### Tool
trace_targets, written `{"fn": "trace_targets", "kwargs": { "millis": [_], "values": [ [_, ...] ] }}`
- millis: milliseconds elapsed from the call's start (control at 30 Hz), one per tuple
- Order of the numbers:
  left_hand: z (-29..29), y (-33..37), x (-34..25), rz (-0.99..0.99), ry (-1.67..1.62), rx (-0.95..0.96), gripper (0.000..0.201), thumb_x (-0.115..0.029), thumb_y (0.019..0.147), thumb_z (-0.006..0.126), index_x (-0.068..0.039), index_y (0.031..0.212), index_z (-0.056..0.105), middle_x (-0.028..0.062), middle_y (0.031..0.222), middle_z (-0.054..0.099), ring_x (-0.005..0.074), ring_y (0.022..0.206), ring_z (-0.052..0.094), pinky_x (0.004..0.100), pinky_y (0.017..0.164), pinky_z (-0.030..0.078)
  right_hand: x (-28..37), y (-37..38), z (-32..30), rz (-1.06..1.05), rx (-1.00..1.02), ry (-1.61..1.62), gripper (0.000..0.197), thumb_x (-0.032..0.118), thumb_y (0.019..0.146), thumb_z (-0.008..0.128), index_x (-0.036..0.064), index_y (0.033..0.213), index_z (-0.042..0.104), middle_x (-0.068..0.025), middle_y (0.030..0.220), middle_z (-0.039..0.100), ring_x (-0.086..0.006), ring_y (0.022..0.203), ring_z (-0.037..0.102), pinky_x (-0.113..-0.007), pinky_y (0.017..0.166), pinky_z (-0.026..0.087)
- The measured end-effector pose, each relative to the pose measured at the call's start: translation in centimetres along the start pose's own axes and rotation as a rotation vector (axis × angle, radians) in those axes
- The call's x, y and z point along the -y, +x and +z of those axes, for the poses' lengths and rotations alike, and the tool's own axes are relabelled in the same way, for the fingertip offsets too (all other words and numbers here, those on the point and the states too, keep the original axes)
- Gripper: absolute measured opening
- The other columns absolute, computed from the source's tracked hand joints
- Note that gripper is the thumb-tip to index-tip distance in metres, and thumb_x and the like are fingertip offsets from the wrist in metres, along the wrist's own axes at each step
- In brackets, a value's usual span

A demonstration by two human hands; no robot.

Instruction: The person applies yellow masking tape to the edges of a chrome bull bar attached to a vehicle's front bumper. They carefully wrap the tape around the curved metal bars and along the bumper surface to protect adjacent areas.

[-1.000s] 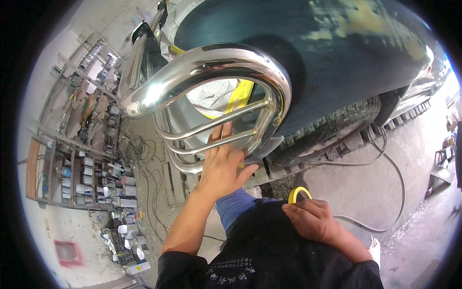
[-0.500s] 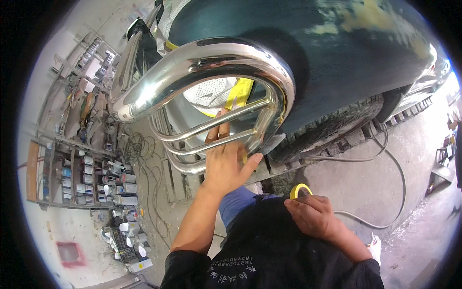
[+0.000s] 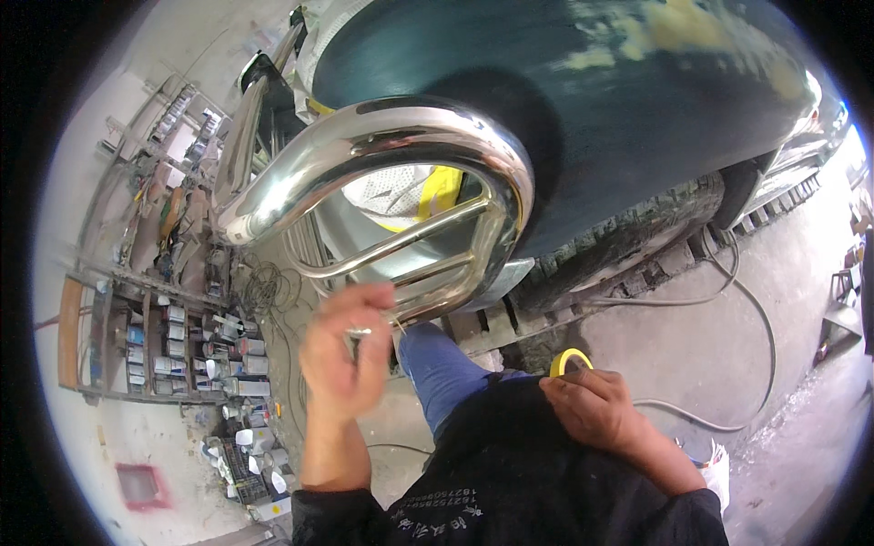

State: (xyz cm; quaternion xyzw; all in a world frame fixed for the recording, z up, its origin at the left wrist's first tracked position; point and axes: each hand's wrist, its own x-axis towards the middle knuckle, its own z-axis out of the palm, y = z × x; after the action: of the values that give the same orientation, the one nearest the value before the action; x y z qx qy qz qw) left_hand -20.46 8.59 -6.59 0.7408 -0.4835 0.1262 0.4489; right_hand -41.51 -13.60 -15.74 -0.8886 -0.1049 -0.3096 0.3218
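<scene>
A thick chrome tube guard (image 3: 391,136) with thinner cross bars curves in front of a dark green vehicle body (image 3: 637,109) that has pale filler patches. My left hand (image 3: 346,350) hovers just below the cross bars, off the metal, motion-blurred with its fingers curled. Whether it holds anything is unclear. My right hand (image 3: 596,409) rests at my hip and grips a roll of yellow tape (image 3: 569,361). Yellow tape and white masking show behind the guard (image 3: 428,196).
A shelf with several paint cans (image 3: 173,346) stands at the left, with more cans on the floor below (image 3: 246,446). A hose (image 3: 756,309) snakes over the concrete at the right. The vehicle's tyre (image 3: 637,237) sits beside wooden blocks.
My left hand has lifted off the chrome cross bars and drawn back toward me, curling its fingers. My right hand stays at my hip with the tape roll.
</scene>
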Motion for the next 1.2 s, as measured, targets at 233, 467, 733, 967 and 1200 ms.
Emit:
{"fn": "trace_targets", "kwargs": {
  "millis": [233, 467, 733, 967, 1200],
  "values": [
    [-1.9, 7.4, -1.1, -0.019, 0.253, 0.113, 0.015, 0.0, 0.091, 0.057, -0.001, 0.106, 0.058, 0.0149, 0.106, 0.065, 0.0257, 0.086, 0.063, 0.0333, 0.079, 0.049, 0.1, 0.3, 0.3, -0.054, -0.023, 0.05, 0.027, -0.001, 0.074, 0.07, 0.0021, 0.101, 0.067, -0.0032, 0.074, 0.058, -0.0175, 0.059, 0.059, -0.031, 0.052, 0.051],
    [-1.3, 11.0, 0.4, -0.139, 0.158, 0.322, 0.023, -0.003, 0.094, 0.059, 0.0, 0.117, 0.058, 0.0079, 0.106, 0.063, 0.0144, 0.097, 0.056, 0.0281, 0.088, 0.044, 0.0, 0.0, -0.1, -0.048, -0.029, 0.044, 0.029, -0.002, 0.074, 0.07, 0.001, 0.103, 0.066, -0.0032, 0.073, 0.056, -0.0173, 0.058, 0.057, -0.031, 0.051, 0.05],
    [0.5, 13.2, 1.2, -0.012, 0.378, 0.314, 0.024, -0.016, 0.091, 0.067, -0.001, 0.109, 0.065, 0.014, 0.099, 0.069, 0.0239, 0.088, 0.064, 0.0357, 0.08, 0.049, -0.1, -0.2, -0.4, 0.024, 0.001, 0.062, 0.027, -0.001, 0.074, 0.072, 0.002, 0.099, 0.064, -0.0067, 0.082, 0.064, -0.0224, 0.064, 0.064, -0.033, 0.055, 0.052],
    [1.2, 13.6, 2.3, 0.116, 0.286, 0.207, 0.025, -0.024, 0.089, 0.068, -0.003, 0.103, 0.068, 0.0169, 0.094, 0.07, 0.0325, 0.08, 0.067, 0.0384, 0.069, 0.052, -0.7, 0.2, 0.1, -0.001, -0.04, 0.068, 0.028, -0.002, 0.074, 0.07, 0.0006, 0.101, 0.066, -0.0046, 0.071, 0.055, -0.0195, 0.057, 0.058, -0.032, 0.05, 0.049],
    [0.7, 14.0, 1.6, -0.009, 0.422, 0.255, 0.018, -0.015, 0.087, 0.07, -0.002, 0.1, 0.069, 0.0137, 0.093, 0.071, 0.0258, 0.085, 0.067, 0.035, 0.076, 0.051, -0.9, 0.6, 0.3, 0.012, -0.003, 0.074, 0.027, -0.004, 0.074, 0.069, 0.0006, 0.101, 0.066, -0.005, 0.071, 0.056, -0.0198, 0.057, 0.057, -0.032, 0.05, 0.05]
  ]
}}
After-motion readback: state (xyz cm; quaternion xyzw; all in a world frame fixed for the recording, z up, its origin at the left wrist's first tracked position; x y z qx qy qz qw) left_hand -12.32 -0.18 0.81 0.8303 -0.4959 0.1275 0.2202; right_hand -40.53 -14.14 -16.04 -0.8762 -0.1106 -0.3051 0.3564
